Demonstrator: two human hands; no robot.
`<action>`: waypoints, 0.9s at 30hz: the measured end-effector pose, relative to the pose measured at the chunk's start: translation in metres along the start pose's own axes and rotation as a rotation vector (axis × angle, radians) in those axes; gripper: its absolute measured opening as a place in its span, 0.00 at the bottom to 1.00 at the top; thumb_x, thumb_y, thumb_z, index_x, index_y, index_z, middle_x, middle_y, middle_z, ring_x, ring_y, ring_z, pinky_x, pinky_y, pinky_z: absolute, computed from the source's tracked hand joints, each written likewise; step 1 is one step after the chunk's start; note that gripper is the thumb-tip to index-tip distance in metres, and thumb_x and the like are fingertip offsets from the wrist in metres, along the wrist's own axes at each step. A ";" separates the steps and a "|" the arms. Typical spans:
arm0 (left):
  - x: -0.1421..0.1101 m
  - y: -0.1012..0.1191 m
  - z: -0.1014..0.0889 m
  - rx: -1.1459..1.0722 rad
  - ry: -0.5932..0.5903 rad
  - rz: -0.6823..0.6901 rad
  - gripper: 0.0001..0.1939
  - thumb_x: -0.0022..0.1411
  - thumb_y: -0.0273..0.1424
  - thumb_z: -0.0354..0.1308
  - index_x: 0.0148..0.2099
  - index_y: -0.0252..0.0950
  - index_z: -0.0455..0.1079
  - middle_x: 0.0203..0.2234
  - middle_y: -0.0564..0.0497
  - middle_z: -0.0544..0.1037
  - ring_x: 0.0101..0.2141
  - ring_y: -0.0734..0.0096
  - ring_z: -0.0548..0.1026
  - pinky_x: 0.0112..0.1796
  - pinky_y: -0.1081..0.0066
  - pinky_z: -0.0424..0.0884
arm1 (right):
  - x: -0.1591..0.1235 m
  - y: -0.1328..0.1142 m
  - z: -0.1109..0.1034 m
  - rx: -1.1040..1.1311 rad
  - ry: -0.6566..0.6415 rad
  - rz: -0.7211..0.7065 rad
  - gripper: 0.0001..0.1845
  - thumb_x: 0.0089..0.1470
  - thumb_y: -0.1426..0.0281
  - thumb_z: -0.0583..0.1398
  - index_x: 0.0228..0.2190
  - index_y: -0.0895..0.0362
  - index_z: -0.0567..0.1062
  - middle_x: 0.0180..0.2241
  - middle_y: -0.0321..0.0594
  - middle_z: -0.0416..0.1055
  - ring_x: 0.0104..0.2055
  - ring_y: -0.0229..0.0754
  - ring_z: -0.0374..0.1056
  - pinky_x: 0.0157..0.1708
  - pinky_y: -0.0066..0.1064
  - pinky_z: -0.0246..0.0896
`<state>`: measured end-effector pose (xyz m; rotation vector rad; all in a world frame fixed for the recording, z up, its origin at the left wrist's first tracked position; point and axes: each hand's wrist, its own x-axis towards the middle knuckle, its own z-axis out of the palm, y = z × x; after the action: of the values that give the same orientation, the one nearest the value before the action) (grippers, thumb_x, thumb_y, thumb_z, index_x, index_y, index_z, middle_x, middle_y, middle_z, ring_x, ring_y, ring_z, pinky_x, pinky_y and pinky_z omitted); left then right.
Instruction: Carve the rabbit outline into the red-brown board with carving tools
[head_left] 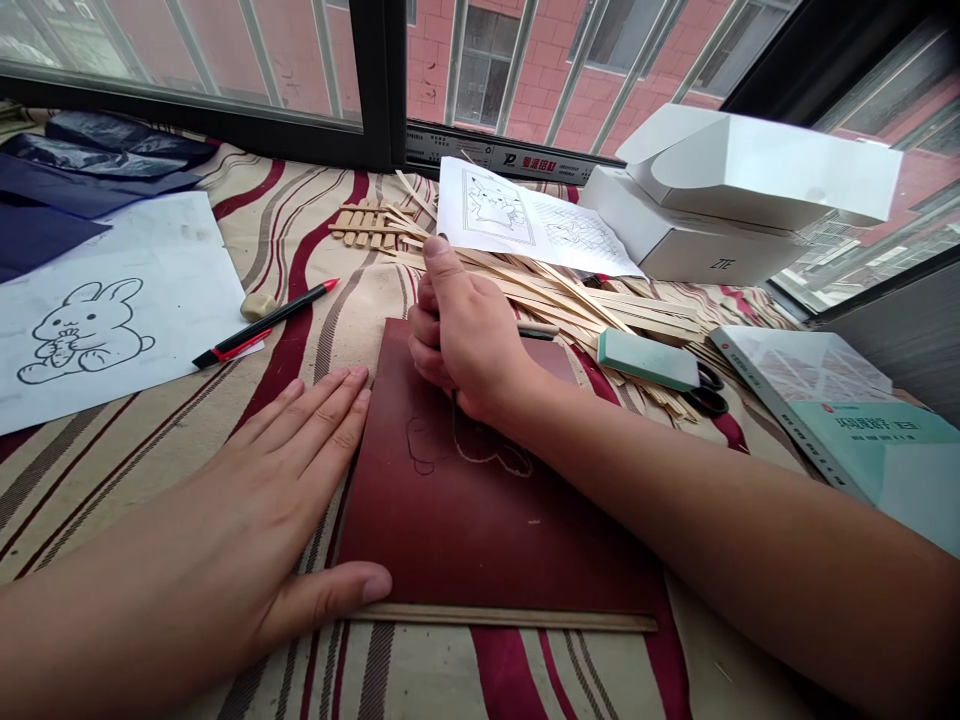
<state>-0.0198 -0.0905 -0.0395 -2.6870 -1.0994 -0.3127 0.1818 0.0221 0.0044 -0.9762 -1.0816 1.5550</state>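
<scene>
A dark red board (480, 530) lies flat on the cloth, squared up in front of the person, with a pale traced outline (480, 450) of a cartoon figure on its face. It looks thin, stiff and light, likely to slide on the cloth if left unpinned, and its edges seem the easiest place to take hold. A thin wooden strip (502, 618) lies along its near edge.

The left hand (300, 470) lies open and flat, its 4 fingers slightly spread with their tips on the board's left edge, and the thumb rests near the lower left corner. The right hand (465, 340) is closed in a tight fist on the board, wrapped around a slim tool (538, 330) whose dark end pokes out past the knuckles. Its tip is hidden under the fingers, just above the outline.

Beyond the board lie a heap of pale wooden strips (592, 310), a green-and-white block (646, 360) and black-handled scissors (709, 392). Farther out are a printed cartoon sheet (525, 215) and a white ZTE box (690, 235). To the left are a rabbit drawing (112, 330), a black-and-red marker (262, 322) and dark blue carbon paper (60, 190), all on a striped cloth (112, 450).
</scene>
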 end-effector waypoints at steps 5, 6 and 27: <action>0.003 0.000 0.001 0.026 0.030 -0.010 0.49 0.75 0.59 0.40 0.82 0.32 0.36 0.79 0.44 0.44 0.75 0.51 0.58 0.70 0.63 0.50 | 0.000 0.000 0.003 -0.051 -0.042 0.040 0.30 0.76 0.57 0.51 0.21 0.52 0.52 0.13 0.26 0.44 0.12 0.28 0.44 0.12 0.21 0.38; 0.004 0.000 0.000 0.021 0.033 -0.015 0.49 0.74 0.60 0.40 0.82 0.32 0.35 0.79 0.45 0.45 0.74 0.50 0.59 0.70 0.63 0.51 | -0.001 -0.002 0.003 -0.039 -0.058 0.072 0.30 0.76 0.56 0.51 0.21 0.51 0.52 0.13 0.26 0.45 0.12 0.28 0.43 0.11 0.22 0.36; 0.002 0.000 -0.001 0.008 -0.003 -0.012 0.50 0.74 0.59 0.41 0.82 0.31 0.32 0.78 0.38 0.49 0.74 0.47 0.61 0.66 0.56 0.60 | -0.004 -0.007 -0.006 0.232 -0.031 0.108 0.30 0.76 0.56 0.50 0.22 0.52 0.51 0.15 0.25 0.43 0.12 0.29 0.39 0.12 0.25 0.30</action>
<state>-0.0186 -0.0889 -0.0380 -2.6752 -1.1155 -0.3059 0.1903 0.0201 0.0098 -0.8658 -0.8583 1.7448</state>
